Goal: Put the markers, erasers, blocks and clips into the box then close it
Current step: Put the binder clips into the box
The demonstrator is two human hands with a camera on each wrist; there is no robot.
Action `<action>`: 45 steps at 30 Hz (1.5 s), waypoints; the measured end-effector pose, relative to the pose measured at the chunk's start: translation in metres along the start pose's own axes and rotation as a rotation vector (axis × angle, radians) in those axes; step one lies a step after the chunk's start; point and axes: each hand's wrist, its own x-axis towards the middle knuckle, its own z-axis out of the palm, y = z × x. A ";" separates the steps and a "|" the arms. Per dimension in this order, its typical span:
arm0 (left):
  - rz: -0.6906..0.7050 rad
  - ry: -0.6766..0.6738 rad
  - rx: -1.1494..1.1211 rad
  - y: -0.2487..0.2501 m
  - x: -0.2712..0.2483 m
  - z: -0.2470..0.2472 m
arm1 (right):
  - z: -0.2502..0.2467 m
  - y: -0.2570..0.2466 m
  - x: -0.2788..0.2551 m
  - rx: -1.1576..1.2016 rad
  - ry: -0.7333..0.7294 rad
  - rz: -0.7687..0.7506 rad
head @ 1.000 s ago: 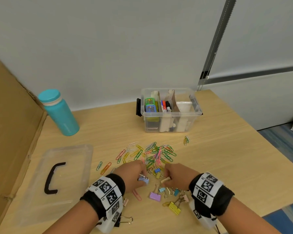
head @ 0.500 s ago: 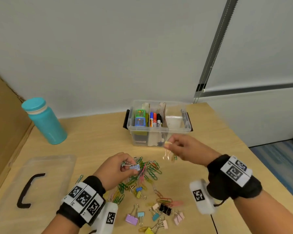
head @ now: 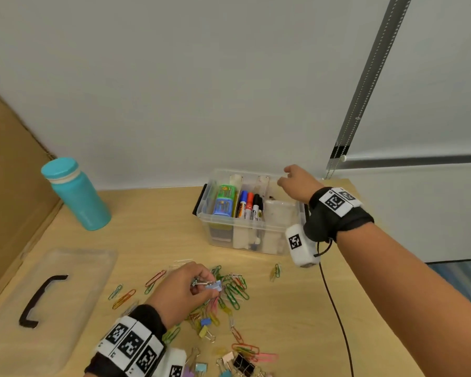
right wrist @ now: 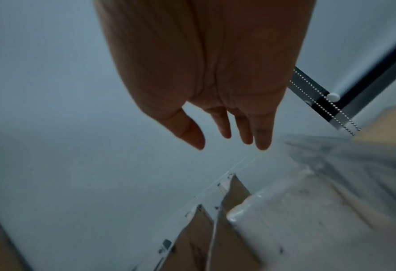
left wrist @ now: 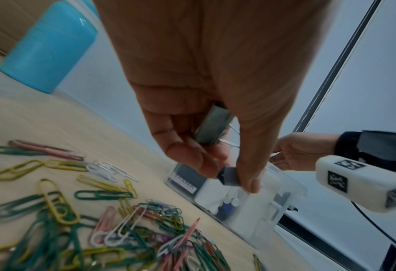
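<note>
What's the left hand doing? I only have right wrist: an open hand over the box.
Observer: The left hand pinches a light-blue binder clip just above the paper clips.
Operator: Lid on?
Observer: No. The lid lies flat on the table, left of the pile.
Operator: Markers in?
Observer: Yes, the markers stand upright inside the box.

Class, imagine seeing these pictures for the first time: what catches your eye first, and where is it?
The bright heap of paper clips scattered mid-table, where the left hand pinches a blue binder clip. Behind it, the right hand hovers open over the clear box; a teal bottle stands far left.
</note>
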 end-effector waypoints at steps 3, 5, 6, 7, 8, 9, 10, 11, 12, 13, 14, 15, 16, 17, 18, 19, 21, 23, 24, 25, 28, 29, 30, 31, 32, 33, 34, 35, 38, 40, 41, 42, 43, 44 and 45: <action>-0.007 0.007 -0.005 0.002 -0.004 0.003 | 0.010 0.023 -0.026 -0.071 0.168 -0.148; 0.025 0.031 -0.024 0.013 -0.003 0.001 | 0.023 0.045 -0.047 -0.187 0.231 -0.214; 0.052 0.042 -0.030 0.024 0.000 -0.001 | 0.031 0.055 -0.056 -0.233 0.238 -0.226; 0.079 0.047 -0.035 0.037 0.005 -0.003 | 0.039 0.063 -0.062 -0.260 0.232 -0.233; 0.102 0.053 -0.019 0.051 0.011 -0.006 | 0.047 0.068 -0.066 -0.259 0.232 -0.238; 0.129 0.067 0.025 0.068 0.021 -0.008 | 0.054 0.073 -0.069 -0.239 0.244 -0.249; 0.157 0.090 0.096 0.089 0.037 -0.008 | 0.057 0.081 -0.067 -0.203 0.273 -0.273; 0.195 0.116 0.146 0.102 0.053 -0.009 | 0.063 0.084 -0.067 -0.191 0.306 -0.294; 0.232 0.139 0.196 0.114 0.071 -0.009 | 0.069 0.085 -0.065 -0.178 0.332 -0.315; 0.256 0.151 0.260 0.125 0.091 -0.008 | 0.073 0.087 -0.065 -0.152 0.352 -0.326; 0.266 0.158 0.336 0.135 0.112 -0.004 | 0.075 0.089 -0.064 -0.134 0.366 -0.333; 0.265 0.160 0.420 0.143 0.132 -0.001 | 0.076 0.091 -0.064 -0.127 0.376 -0.334; 0.255 0.150 0.497 0.151 0.150 0.003 | 0.077 0.091 -0.063 -0.130 0.388 -0.336; 0.240 0.127 0.562 0.158 0.165 0.005 | 0.078 0.091 -0.063 -0.133 0.397 -0.336; 0.225 0.097 0.619 0.163 0.179 0.008 | 0.078 0.090 -0.063 -0.136 0.403 -0.332; 0.213 0.063 0.672 0.168 0.190 0.010 | 0.078 0.089 -0.063 -0.137 0.404 -0.326; 0.200 -0.010 0.739 0.174 0.207 0.014 | 0.078 0.088 -0.064 -0.137 0.405 -0.311; 0.192 -0.078 0.749 0.174 0.219 0.017 | 0.078 0.087 -0.064 -0.138 0.410 -0.309; 0.185 -0.110 0.750 0.172 0.223 0.018 | 0.078 0.087 -0.064 -0.137 0.412 -0.307; 0.174 -0.141 0.747 0.170 0.224 0.017 | 0.078 0.087 -0.064 -0.134 0.414 -0.305; 0.154 -0.167 0.679 0.163 0.218 0.009 | 0.079 0.088 -0.063 -0.131 0.421 -0.307; 0.151 -0.152 0.634 0.162 0.211 0.005 | 0.079 0.088 -0.063 -0.133 0.424 -0.310; 0.156 -0.130 0.588 0.160 0.202 0.000 | 0.080 0.089 -0.062 -0.134 0.426 -0.310; 0.169 -0.102 0.543 0.158 0.192 -0.005 | 0.080 0.090 -0.062 -0.135 0.430 -0.311; 0.190 -0.072 0.494 0.154 0.180 -0.010 | 0.081 0.090 -0.062 -0.135 0.434 -0.314; 0.214 -0.043 0.446 0.151 0.165 -0.016 | 0.081 0.090 -0.061 -0.138 0.437 -0.319; 0.239 -0.014 0.413 0.146 0.148 -0.021 | 0.081 0.091 -0.062 -0.143 0.435 -0.320; 0.260 0.014 0.400 0.140 0.131 -0.025 | 0.081 0.091 -0.061 -0.147 0.429 -0.315; 0.280 0.047 0.389 0.112 0.077 -0.034 | 0.078 0.088 -0.065 -0.171 0.426 -0.282; 0.224 0.013 0.395 0.088 0.047 -0.035 | 0.076 0.082 -0.075 -0.257 0.470 -0.296; 0.188 -0.014 0.411 0.076 0.034 -0.033 | 0.076 0.077 -0.083 -0.293 0.492 -0.332; 0.154 -0.048 0.427 0.064 0.023 -0.029 | 0.076 0.072 -0.093 -0.312 0.506 -0.393; 0.121 -0.095 0.442 0.054 0.014 -0.025 | 0.078 0.066 -0.104 -0.318 0.506 -0.467; 0.096 -0.151 0.462 0.044 0.007 -0.020 | 0.081 0.061 -0.115 -0.313 0.488 -0.542; 0.076 -0.213 0.483 0.035 0.000 -0.014 | 0.085 0.057 -0.126 -0.308 0.452 -0.610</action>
